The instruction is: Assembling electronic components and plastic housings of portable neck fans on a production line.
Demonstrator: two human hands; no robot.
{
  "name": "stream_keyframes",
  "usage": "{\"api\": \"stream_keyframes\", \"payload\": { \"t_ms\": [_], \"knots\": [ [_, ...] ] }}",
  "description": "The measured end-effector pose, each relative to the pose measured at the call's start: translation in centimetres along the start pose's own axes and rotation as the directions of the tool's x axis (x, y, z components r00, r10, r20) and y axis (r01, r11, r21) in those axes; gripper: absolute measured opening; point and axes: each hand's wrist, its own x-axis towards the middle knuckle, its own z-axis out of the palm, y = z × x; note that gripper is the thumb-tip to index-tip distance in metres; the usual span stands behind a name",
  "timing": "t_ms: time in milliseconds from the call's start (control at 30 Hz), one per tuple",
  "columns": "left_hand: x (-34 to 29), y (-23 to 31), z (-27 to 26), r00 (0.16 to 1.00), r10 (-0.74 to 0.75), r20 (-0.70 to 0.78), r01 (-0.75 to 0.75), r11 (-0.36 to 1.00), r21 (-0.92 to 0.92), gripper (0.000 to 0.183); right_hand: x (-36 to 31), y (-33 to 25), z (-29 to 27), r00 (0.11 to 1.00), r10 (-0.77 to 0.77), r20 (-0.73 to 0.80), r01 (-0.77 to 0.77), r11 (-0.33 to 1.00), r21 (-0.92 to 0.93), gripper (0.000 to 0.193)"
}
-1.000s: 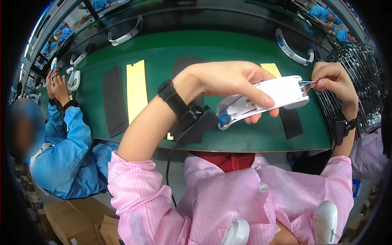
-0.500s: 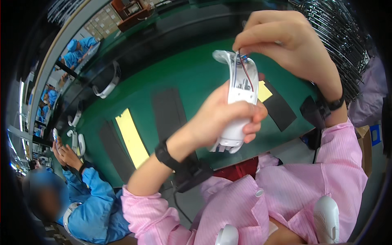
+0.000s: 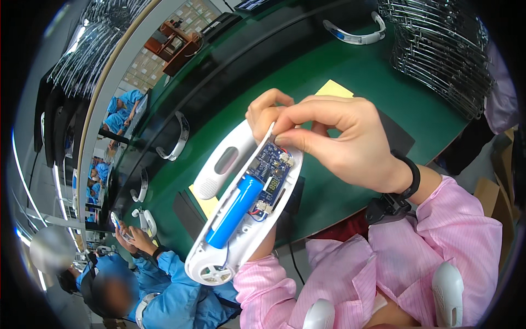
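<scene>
An opened white neck fan [image 3: 241, 263] is tilted up in front of me, its inside facing me. In its curved shell lie a blue battery cell [image 3: 235, 211], a blue circuit board [image 3: 272, 170] and, at the low end, a round spoked wheel part [image 3: 215, 274]. My left hand [image 3: 264, 112] grips the fan from behind, its palm and some fingers hidden. The other arm of the fan [image 3: 222, 164], with a slot and small holes, curves alongside. My right hand [image 3: 348, 137] is closed in a pinch at the board's upper end, where a thin red wire [image 3: 283, 149] runs under the thumb.
On the green table [image 3: 307, 71] lie black strips [image 3: 394, 131] and yellow pads [image 3: 335, 89]. White neck fans [image 3: 361, 38] stand along the back. Bundled metal rods [image 3: 438, 60] fill the far right. A co-worker in blue [image 3: 175, 290] sits at my left.
The neck fan has come nearer and turned, so its battery and circuit board now face me. Both hands have come together at its upper end, the right one moving down and left.
</scene>
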Motion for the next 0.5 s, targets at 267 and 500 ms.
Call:
{"api": "stream_keyframes", "payload": {
  "t_ms": [267,500],
  "knots": [
    [0.2,-3.3,-1.2,0.891,0.454,-0.024,-0.423,0.846,0.324,0.036,0.6,-0.3,-1.3,0.785,0.534,0.314,-0.606,0.768,0.208,0.013],
    [0.5,-3.1,-1.7,0.893,0.448,-0.041,-0.395,0.823,0.408,0.037,1.3,0.9,-1.5,0.711,0.504,0.491,-0.669,0.7,0.25,0.017]
  ]
}}
